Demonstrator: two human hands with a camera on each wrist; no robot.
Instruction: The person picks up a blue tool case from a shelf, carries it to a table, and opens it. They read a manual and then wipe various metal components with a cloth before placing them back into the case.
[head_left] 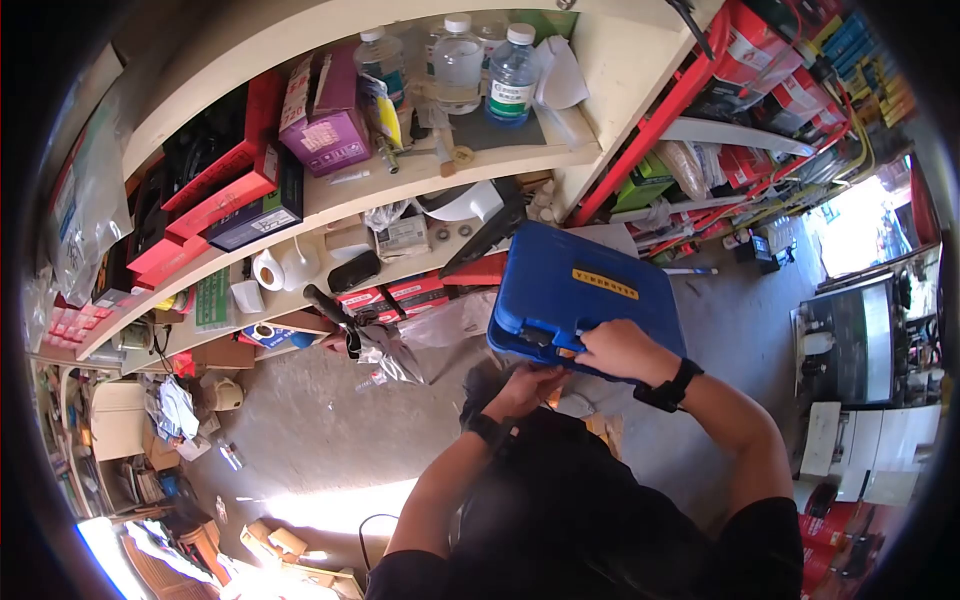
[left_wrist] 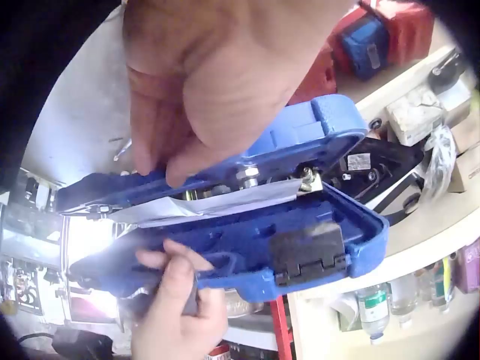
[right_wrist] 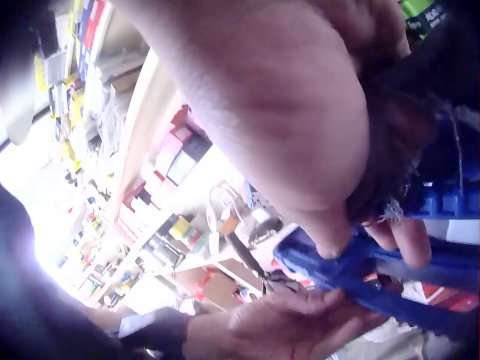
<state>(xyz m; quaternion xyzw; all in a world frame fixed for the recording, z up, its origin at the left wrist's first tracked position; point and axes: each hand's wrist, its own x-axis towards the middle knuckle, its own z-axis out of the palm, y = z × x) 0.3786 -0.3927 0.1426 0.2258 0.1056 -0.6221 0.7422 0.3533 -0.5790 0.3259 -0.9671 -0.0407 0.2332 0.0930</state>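
A blue hard plastic tool case (head_left: 600, 285) is held in front of the body, its lid raised partway. My left hand (head_left: 528, 388) grips the rim of the bottom half, thumb and fingers on either side of the wall. At the lid's front edge, my right hand (head_left: 628, 352) has its fingers curled round the handle part. Between the halves, the left wrist view shows a folded white paper (left_wrist: 217, 208) and a metal fitting (left_wrist: 247, 177) in the bottom half. A black latch (left_wrist: 306, 251) hangs on the lid's edge. A yellow label (head_left: 605, 283) marks the lid's top.
Shelves (head_left: 420, 185) ahead carry bottles (head_left: 512, 80), a purple box (head_left: 325, 135) and red boxes (head_left: 225, 190). A bagged black-handled tool (head_left: 345, 320) leans by the lower shelf. To the right stands a red-framed rack (head_left: 650, 110) of packaged goods. Concrete floor (head_left: 330, 430) lies below.
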